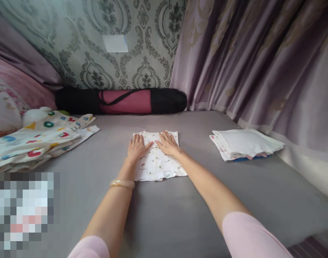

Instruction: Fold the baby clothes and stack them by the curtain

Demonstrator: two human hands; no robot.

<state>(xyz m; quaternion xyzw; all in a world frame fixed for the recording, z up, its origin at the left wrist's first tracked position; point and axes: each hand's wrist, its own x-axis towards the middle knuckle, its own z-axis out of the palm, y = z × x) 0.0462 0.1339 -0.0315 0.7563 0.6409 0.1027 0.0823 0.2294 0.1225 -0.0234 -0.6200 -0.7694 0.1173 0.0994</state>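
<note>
A small white garment with a tiny coloured print (157,166) lies spread on the grey bed sheet (164,211) in front of me. My left hand (138,147) rests flat on its upper left part, fingers stretched out and pointing away. On the upper right part, my right hand (168,144) is also flat with its fingers extended. The two thumbs point toward each other over the middle of the cloth, a short gap between them. Both palms press on the fabric, and neither hand grips it. The garment's lower edge is slightly wavy.
A stack of folded clothes (247,143) sits at the right. Unfolded clothes with colourful prints (45,132) are heaped at the left. A black and pink rolled bag (126,101) lies along the wall. Purple curtains (234,53) hang at the right. The lower left corner is pixelated.
</note>
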